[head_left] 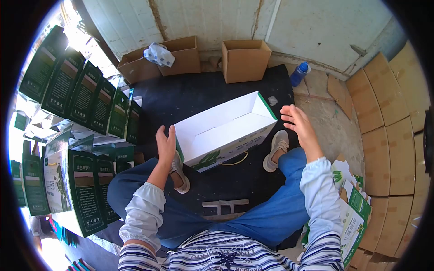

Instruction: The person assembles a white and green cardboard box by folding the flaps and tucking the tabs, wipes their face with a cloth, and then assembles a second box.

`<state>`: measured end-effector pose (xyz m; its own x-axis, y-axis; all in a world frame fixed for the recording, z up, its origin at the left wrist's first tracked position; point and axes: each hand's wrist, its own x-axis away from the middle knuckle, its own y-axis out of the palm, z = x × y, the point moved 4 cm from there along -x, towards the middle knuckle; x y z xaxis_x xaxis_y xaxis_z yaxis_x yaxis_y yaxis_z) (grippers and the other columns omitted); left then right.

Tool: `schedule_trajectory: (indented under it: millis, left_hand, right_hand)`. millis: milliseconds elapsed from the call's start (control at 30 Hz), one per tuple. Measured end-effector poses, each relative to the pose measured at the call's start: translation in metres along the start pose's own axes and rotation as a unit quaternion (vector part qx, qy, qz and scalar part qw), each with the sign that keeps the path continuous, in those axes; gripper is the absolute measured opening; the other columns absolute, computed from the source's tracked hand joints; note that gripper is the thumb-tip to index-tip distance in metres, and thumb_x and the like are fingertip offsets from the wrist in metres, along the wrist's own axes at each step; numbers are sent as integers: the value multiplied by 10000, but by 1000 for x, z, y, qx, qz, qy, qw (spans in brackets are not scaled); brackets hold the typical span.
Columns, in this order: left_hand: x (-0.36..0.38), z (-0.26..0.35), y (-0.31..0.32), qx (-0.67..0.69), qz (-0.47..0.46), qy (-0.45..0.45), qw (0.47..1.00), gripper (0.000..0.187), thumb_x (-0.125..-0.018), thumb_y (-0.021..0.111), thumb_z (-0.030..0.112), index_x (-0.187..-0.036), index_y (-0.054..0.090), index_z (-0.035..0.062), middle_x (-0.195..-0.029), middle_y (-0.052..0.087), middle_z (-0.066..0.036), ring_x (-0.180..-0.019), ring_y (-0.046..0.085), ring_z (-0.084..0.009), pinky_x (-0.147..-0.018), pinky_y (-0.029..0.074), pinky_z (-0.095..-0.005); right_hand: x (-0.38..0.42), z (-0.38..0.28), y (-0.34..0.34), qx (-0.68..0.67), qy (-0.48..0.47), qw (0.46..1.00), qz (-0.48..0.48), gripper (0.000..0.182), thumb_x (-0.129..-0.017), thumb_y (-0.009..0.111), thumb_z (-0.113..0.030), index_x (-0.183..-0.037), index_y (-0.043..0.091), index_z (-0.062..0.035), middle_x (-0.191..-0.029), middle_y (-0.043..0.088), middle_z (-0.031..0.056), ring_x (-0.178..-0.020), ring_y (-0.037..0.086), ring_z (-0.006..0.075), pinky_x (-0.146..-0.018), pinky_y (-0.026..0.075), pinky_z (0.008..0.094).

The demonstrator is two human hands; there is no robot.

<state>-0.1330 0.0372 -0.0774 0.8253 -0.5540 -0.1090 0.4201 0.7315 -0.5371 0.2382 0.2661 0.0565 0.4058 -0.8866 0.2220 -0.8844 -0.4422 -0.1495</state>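
Observation:
In front of me, between my feet, a printed carton (226,128) stands with its open top toward me. Its inside is white, its short ends are green, and the near side carries green printing with a cord handle (236,161) hanging from it. My left hand (166,145) is right at the carton's left end, fingers stretched out and apart. Off the right end, with a small gap to the carton, my right hand (299,124) is held open, palm turned inward and nothing in it.
Stacked green printed cartons (83,95) rise on the left. Brown boxes (245,62) stand along the back wall, near a blue bottle (299,74). A wall of brown cartons (379,149) fills the right, with flattened printed cartons (352,221) below. A black mat (194,97) covers the floor.

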Motion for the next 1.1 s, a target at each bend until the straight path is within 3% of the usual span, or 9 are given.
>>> schedule_trajectory:
  millis: [167, 267, 367, 433, 533, 633, 800, 900, 1100]
  left_hand:
    - [15, -17, 16, 224, -152, -314, 910, 818, -857, 423, 692, -1283, 492, -3, -1248, 537, -151, -1151, 506, -272, -981, 386, -395]
    - [14, -11, 3, 225, -126, -404, 878, 837, -817, 380, 763, -1192, 547, 34, -1083, 594, -123, -1013, 553, -271, -867, 440, -451]
    - [5, -40, 0, 218, -169, -406, 871, 862, -822, 308, 778, -1091, 540, -7, -1015, 598, -166, -1007, 560, -305, -860, 440, -471]
    - [12, -59, 2, 222, -226, -480, 818, 920, -816, 300, 785, -1147, 523, -44, -1091, 584, -227, -1051, 548, -342, -889, 432, -496]
    - [31, -76, 26, 165, -322, -485, 796, 1029, -780, 307, 824, -1239, 488, -79, -1258, 512, -290, -1166, 483, -410, -940, 401, -528]
    - [37, -73, 34, 278, -318, -515, 746, 759, -808, 541, 667, -1094, 607, -33, -1179, 593, -191, -1052, 576, -319, -875, 460, -437]
    - [16, 17, 8, 370, -308, -347, 805, 547, -876, 563, 479, -1141, 582, 1, -1104, 626, -126, -968, 605, -218, -858, 477, -333]
    - [2, 63, -18, 464, -202, -152, 849, 642, -962, 329, 541, -1249, 492, -10, -1227, 558, -130, -1200, 477, -244, -1004, 364, -377]
    - [12, 56, -26, 349, -212, -195, 892, 768, -892, 267, 698, -1335, 434, 92, -1299, 506, -108, -1202, 445, -253, -981, 329, -474]
  right_hand:
    - [-76, 64, 16, 129, -60, 990, 1, 665, -940, 477, -457, -1352, 390, 58, -1390, 422, 230, -1284, 432, 312, -1020, 373, 340]
    - [-86, 73, 23, 143, -72, 987, 5, 678, -940, 446, -499, -1331, 415, 54, -1257, 535, 248, -1130, 561, 288, -929, 444, 345]
    - [-87, 100, -9, 72, 170, 982, -26, 809, -882, 323, -691, -1232, 526, 9, -835, 664, 166, -746, 646, 241, -671, 493, 333]
    - [-75, 115, -17, 143, 246, 954, -90, 832, -864, 321, -719, -1220, 556, -5, -925, 666, 173, -857, 635, 276, -787, 476, 406]
    - [-69, 166, -19, 40, 267, 959, -90, 754, -800, 484, -709, -1181, 616, -72, -1205, 574, 178, -1176, 466, 303, -994, 318, 438]
    - [-56, 156, -12, 25, 300, 947, -115, 741, -770, 545, -678, -1188, 613, -70, -1199, 580, 152, -1161, 473, 300, -982, 324, 459]
    - [-30, 82, -14, -86, 120, 980, -136, 312, -879, 565, -204, -1159, 596, -71, -1187, 577, 82, -1058, 539, 180, -928, 398, 298]
    - [-18, 54, -11, -101, 13, 986, -133, 346, -886, 561, -225, -1190, 556, -60, -1147, 584, 63, -1027, 557, 169, -923, 416, 305]
    - [-31, 95, -12, -51, 112, 992, -36, 894, -819, 396, -759, -1331, 427, -27, -1155, 542, 186, -1081, 539, 291, -849, 488, 405]
